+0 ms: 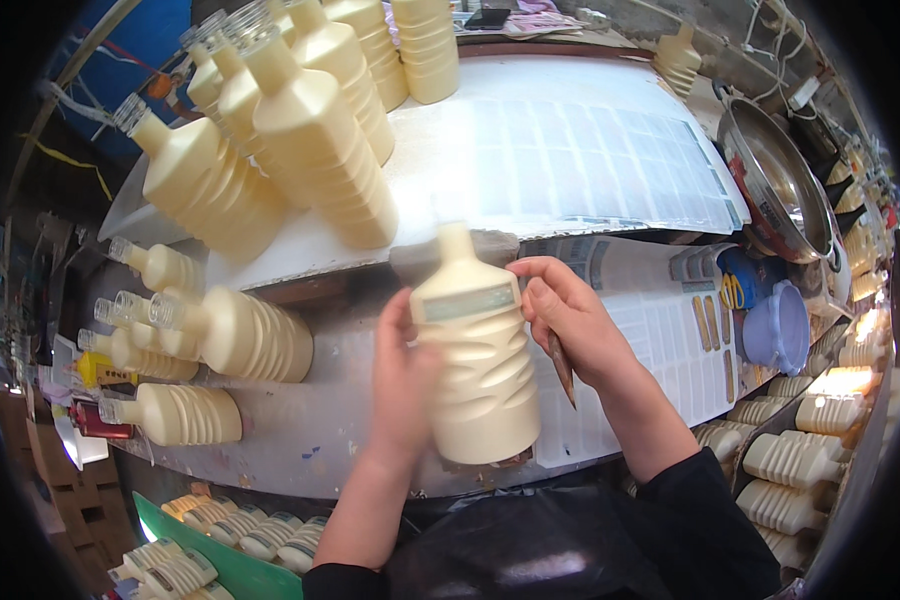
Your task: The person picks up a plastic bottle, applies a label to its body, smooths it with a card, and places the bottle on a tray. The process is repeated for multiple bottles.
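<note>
Black-sleeved, the right hand (568, 312) clamps a slender, pointed brown tool (562, 372), fingertips at the shoulder of a cream ribbed plastic bottle (482, 400); opposite, the blurred left hand (398, 385) half-curls, contact unclear, with clear-necked cream bottles (258, 335) farther left.

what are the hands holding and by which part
The right hand holds a slim brown pointed tool by its upper part; the fingers touch a cream ribbed plastic bottle at the right shoulder. Any hold by the blurred left hand is unclear.
</note>
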`<state>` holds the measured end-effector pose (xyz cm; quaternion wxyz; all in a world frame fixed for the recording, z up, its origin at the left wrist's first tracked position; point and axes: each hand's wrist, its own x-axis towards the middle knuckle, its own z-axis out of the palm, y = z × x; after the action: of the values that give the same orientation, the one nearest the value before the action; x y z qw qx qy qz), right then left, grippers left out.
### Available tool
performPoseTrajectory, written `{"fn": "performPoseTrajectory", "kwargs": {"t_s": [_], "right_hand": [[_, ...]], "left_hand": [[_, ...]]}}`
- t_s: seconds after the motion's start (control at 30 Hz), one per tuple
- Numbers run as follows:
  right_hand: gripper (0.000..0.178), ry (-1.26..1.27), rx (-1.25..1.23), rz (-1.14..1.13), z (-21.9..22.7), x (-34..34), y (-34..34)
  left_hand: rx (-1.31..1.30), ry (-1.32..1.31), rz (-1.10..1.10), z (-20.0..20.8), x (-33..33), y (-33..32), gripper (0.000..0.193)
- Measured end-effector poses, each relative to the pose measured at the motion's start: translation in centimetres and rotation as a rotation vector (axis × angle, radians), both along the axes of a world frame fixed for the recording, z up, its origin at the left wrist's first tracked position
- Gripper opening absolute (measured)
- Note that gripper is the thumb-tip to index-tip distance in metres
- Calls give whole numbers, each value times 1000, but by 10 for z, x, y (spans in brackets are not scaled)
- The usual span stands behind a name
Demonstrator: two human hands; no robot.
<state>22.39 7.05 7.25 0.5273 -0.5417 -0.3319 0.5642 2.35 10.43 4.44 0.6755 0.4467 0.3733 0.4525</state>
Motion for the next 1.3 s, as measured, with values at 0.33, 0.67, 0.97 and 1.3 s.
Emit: {"fn": "performPoseTrajectory", "kwargs": {"t_s": [0.33, 0.67, 0.97, 1.3], "right_hand": [[36, 71, -24, 10, -11, -4, 0], [33, 29, -19, -11, -11, -5, -1], [32, 6, 4, -17, -2, -8, -6], [29, -53, 10, -40, -10, -6, 4]], "left_hand": [[81, 191, 32, 4, 8, -9, 71], [226, 341, 49, 1, 6, -8, 70], [184, 272, 68, -9, 4, -7, 67], [27, 76, 38, -5, 5, -7, 66]]}}
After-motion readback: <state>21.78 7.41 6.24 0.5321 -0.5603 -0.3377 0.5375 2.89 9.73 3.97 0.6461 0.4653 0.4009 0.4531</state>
